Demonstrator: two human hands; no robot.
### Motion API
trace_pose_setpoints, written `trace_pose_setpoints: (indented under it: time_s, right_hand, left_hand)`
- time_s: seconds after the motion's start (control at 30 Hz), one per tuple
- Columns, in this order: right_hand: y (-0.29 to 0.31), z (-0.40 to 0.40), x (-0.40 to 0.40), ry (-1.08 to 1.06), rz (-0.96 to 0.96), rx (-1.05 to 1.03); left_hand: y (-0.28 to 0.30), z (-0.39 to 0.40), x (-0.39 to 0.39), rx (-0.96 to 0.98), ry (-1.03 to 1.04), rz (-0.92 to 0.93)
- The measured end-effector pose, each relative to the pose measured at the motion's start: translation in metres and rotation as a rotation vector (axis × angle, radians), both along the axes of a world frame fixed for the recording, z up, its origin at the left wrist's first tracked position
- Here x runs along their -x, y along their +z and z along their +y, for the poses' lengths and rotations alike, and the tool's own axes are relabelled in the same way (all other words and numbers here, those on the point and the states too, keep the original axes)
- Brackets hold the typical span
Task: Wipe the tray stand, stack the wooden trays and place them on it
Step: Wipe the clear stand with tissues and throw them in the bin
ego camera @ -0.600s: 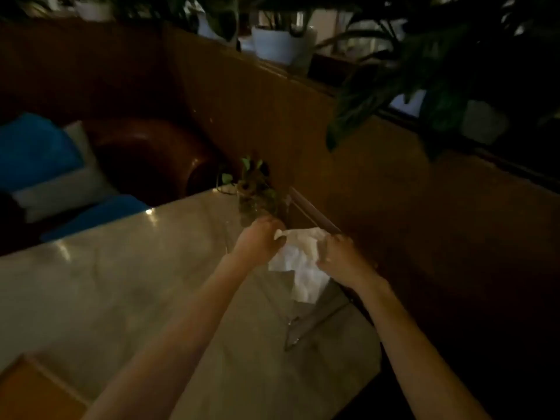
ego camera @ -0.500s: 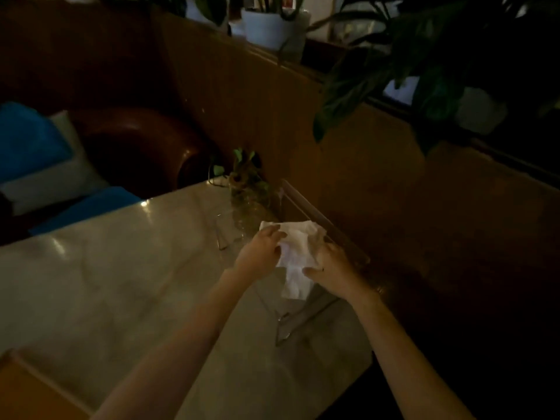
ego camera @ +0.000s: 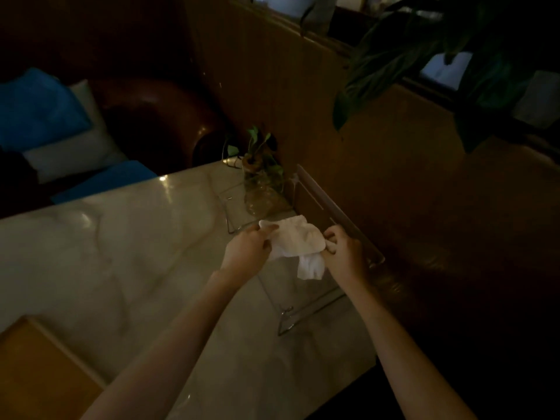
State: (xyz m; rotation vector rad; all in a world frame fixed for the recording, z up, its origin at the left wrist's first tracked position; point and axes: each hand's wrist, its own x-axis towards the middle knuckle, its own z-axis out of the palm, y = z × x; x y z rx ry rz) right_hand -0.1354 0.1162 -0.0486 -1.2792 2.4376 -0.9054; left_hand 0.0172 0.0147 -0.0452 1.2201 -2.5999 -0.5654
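The clear acrylic tray stand (ego camera: 315, 207) hugs the pale marble table's (ego camera: 121, 253) three-o'clock edge. Left hand (ego camera: 247, 253) and right hand (ego camera: 345, 253) pinch a crumpled white cloth (ego camera: 298, 242) above it.

The white cloth (ego camera: 295, 241) was pulled wider between the left hand (ego camera: 247, 251) and the right hand (ego camera: 345, 253), and less of it was left hanging.

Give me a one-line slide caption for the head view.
Both hands, left and right, hold a white cloth over the clear tray stand on a marble table.
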Motion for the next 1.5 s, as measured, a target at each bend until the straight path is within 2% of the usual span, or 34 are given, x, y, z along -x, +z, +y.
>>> trace_pose_setpoints:
  time_s: [0.13, 0.23, 0.47, 0.67, 0.8, 1.1, 1.27, 1.5]
  right_hand:
    - [0.026, -0.017, -0.012, 0.073, -0.007, 0.091]
    - [0.048, -0.033, -0.035, 0.153, 0.032, 0.153]
    - [0.071, -0.077, -0.131, 0.349, 0.063, 0.246]
    - [0.066, -0.107, -0.246, 0.518, 0.068, 0.248]
    - [0.057, -0.113, -0.333, 0.641, 0.080, 0.225]
    - [0.041, -0.093, -0.537, 0.748, 0.033, 0.203]
    - [0.029, -0.079, -0.643, 0.860, 0.024, 0.163]
    - [0.018, -0.053, -0.784, 1.051, 0.020, 0.148]
  left_hand:
    - [0.026, -0.006, -0.028, 0.013, 0.091, 0.143]
    - [0.040, -0.014, -0.061, 0.056, 0.239, 0.216]
    - [0.047, -0.017, -0.177, 0.039, 0.542, 0.166]
    - [0.034, -0.003, -0.305, -0.070, 0.694, 0.119]
    - [0.032, 0.009, -0.390, -0.106, 0.750, 0.151]
    - [0.027, 0.040, -0.591, -0.201, 0.830, 0.190]
    - [0.026, 0.074, -0.691, -0.147, 0.960, 0.183]
    - [0.003, 0.125, -0.808, -0.130, 1.243, 0.374]
